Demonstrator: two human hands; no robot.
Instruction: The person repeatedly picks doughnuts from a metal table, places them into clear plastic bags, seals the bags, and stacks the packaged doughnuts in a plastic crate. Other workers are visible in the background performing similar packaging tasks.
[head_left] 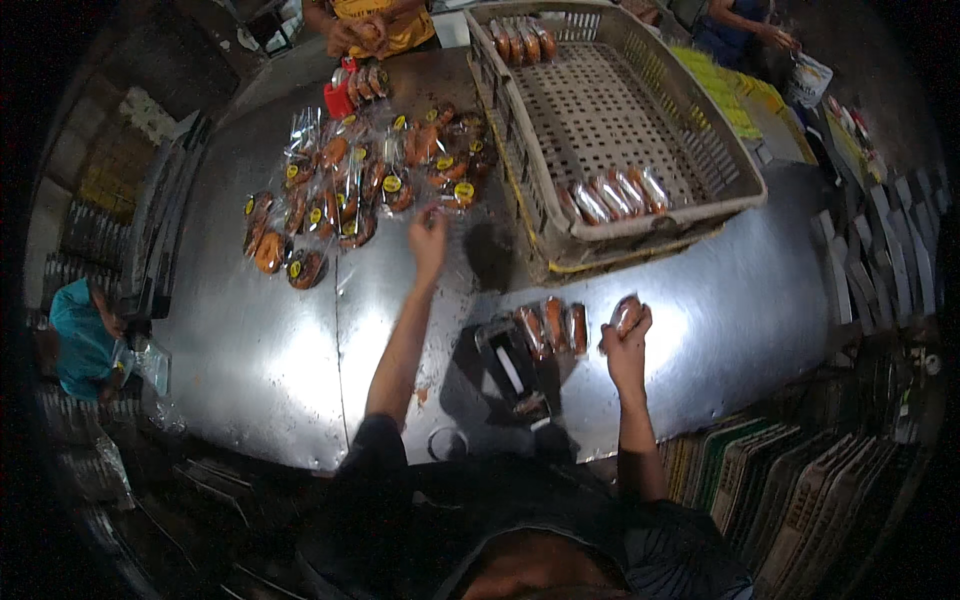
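My right hand (626,352) is closed around a brown, ring-like baked good in clear wrap (628,316), held over the metal table. Left of it, several wrapped baked goods (553,325) stand on edge in a row. My left hand (428,236) reaches forward with its fingers stretched out and apart, at the near right edge of a loose pile of wrapped doughnut-like rings (348,190). Many of these carry round yellow labels. The closest one is a labelled package (460,196) just beyond the fingertips; whether they touch it, I cannot tell.
A large grey plastic crate (660,222) stands at the back right, with wrapped rows at both ends. Before me sits a black holder with a white strip (505,362). A red tape dispenser (340,96) lies beyond the pile. Other people work at the far side and left.
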